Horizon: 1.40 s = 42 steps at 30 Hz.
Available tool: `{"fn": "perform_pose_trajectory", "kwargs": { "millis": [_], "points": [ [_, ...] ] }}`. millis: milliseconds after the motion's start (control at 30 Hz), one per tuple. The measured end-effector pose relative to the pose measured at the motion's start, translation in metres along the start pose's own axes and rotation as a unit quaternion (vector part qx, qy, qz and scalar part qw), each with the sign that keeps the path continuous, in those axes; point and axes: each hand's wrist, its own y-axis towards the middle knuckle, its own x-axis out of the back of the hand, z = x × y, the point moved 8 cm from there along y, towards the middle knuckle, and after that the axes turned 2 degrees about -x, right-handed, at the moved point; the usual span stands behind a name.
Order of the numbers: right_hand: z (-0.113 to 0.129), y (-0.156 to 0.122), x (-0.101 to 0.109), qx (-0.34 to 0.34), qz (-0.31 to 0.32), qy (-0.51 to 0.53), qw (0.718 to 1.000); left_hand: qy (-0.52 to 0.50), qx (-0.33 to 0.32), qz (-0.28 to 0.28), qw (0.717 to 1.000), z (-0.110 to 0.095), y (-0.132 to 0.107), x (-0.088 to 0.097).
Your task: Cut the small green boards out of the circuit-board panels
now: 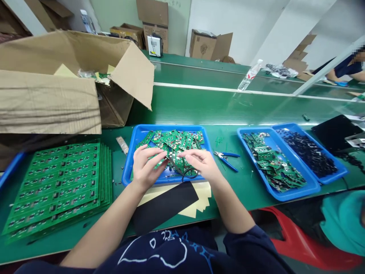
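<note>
My left hand (146, 168) and my right hand (201, 165) hover over a blue plastic tray (171, 129) heaped with small green circuit boards (178, 142). Their fingertips nearly meet, pinching a thin black strip (182, 172) that curls down in a loop over the boards. Just below my wrists lies a black sheet (165, 207) on yellowish backing paper. To my left sits a stack of green circuit board panels (57, 186). Blue-handled pliers (226, 161) lie to the right of the tray.
A second blue tray of green boards (273, 163) and a third of black pieces (308, 152) stand on the right. An open cardboard box (71, 83) is at left. Beyond runs a green conveyor bench (199, 102). A co-worker's arm (342, 74) shows far right; a teal-clad person (345, 220) sits lower right.
</note>
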Motion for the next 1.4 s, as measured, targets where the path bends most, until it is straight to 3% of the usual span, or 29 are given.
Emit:
{"fn": "perform_pose_trajectory", "kwargs": {
  "millis": [167, 467, 667, 933, 1167, 1400],
  "points": [
    [-0.021, -0.002, -0.034, -0.101, 0.099, 0.188, 0.972, 0.005, -0.032, 0.032, 0.999, -0.009, -0.004, -0.008],
    [-0.031, 0.001, -0.037, -0.147, 0.066, 0.279, 0.947, 0.007, -0.001, 0.034, 0.999, -0.002, -0.003, -0.009],
    [-0.036, 0.003, -0.041, -0.171, 0.083, 0.298, 0.936, 0.000, -0.010, 0.031, 0.999, -0.004, -0.005, -0.009],
    [-0.037, 0.004, -0.037, -0.151, 0.059, 0.233, 0.959, -0.048, 0.016, 0.078, 0.996, -0.003, -0.006, -0.018],
    [-0.027, 0.005, -0.024, -0.054, 0.009, 0.094, 0.994, -0.166, 0.132, 0.140, 0.967, 0.003, -0.004, -0.028],
    [-0.015, 0.003, -0.018, -0.004, -0.006, -0.004, 1.000, -0.275, 0.242, 0.137, 0.920, 0.014, -0.008, -0.034]
  ]
}}
